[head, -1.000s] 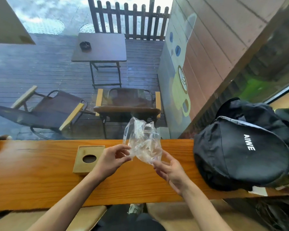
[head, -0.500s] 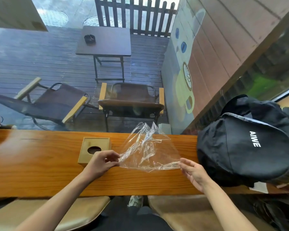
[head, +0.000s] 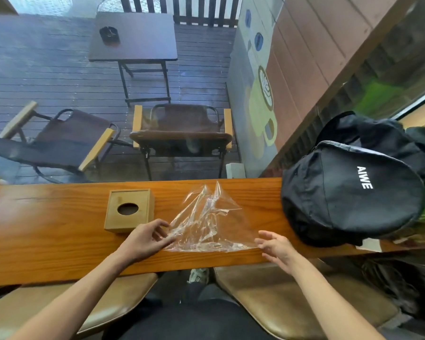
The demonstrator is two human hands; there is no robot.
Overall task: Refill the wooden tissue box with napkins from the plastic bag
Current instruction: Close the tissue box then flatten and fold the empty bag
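Observation:
The wooden tissue box [head: 129,209] stands on the wooden counter [head: 47,241], its lid on and the oval hole on top dark. Right of it lies a clear, crumpled plastic bag [head: 206,224], stretched flat over the counter between my hands. My left hand [head: 146,239] pinches the bag's left edge just in front of the box. At the bag's right corner, my right hand [head: 276,247] holds it at the fingertips, fingers only loosely bent. No napkins show in the bag or in the box's hole.
A black backpack [head: 351,192] fills the counter's right end, close to my right hand. Beyond the counter a window looks onto a deck with chairs and a table. Tan stools [head: 280,298] sit below the counter's front edge.
The bag, held up and bunched a second ago, has been pulled wide and lowered onto the counter. My hands moved apart, the left toward the box, the right toward the backpack.

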